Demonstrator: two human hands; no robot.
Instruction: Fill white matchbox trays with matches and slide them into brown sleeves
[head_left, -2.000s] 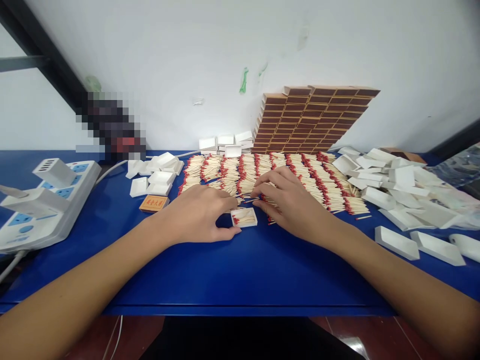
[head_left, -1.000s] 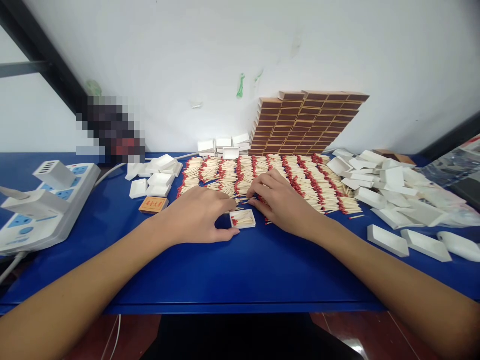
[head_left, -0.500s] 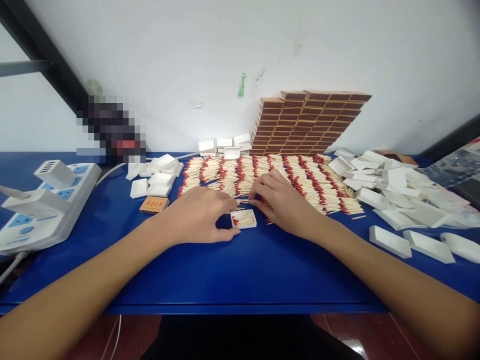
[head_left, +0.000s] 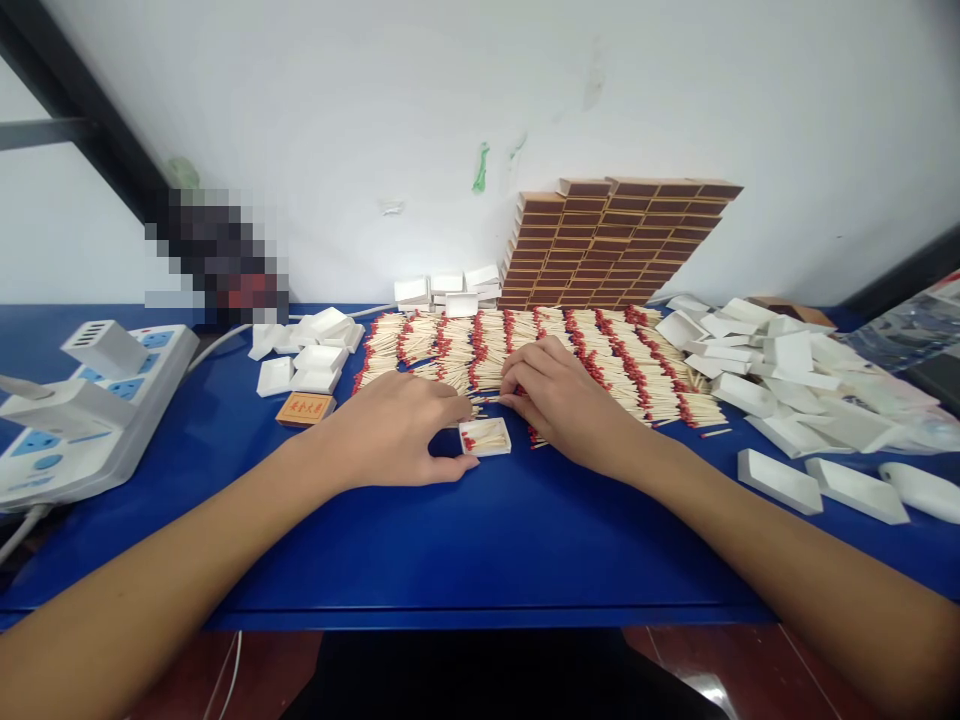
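A small white matchbox tray (head_left: 485, 437) with several red-tipped matches in it lies flat on the blue table. My left hand (head_left: 397, 430) rests at its left side, thumb and fingers spread apart. Its thumb is by the tray's lower left corner, and its fingertips reach loose matches just behind the tray. Right of and behind the tray, my right hand (head_left: 559, 400) is pinched closed at a match (head_left: 489, 399) at the front of the rows. The broad bed of matches (head_left: 487, 350) lies beyond both hands. My right fingers partly hide what they pinch.
A wall of stacked matchboxes (head_left: 607, 245) stands behind the matches. White trays (head_left: 787, 370) are heaped at right, with smaller groups at left (head_left: 319, 365) and back (head_left: 448, 290). An orange matchbox (head_left: 305, 408) lies near my left wrist. A power strip (head_left: 142, 420) occupies the far left.
Both hands stay nearly in place, and the tray holds its position between them. The whole view shifts very slightly.
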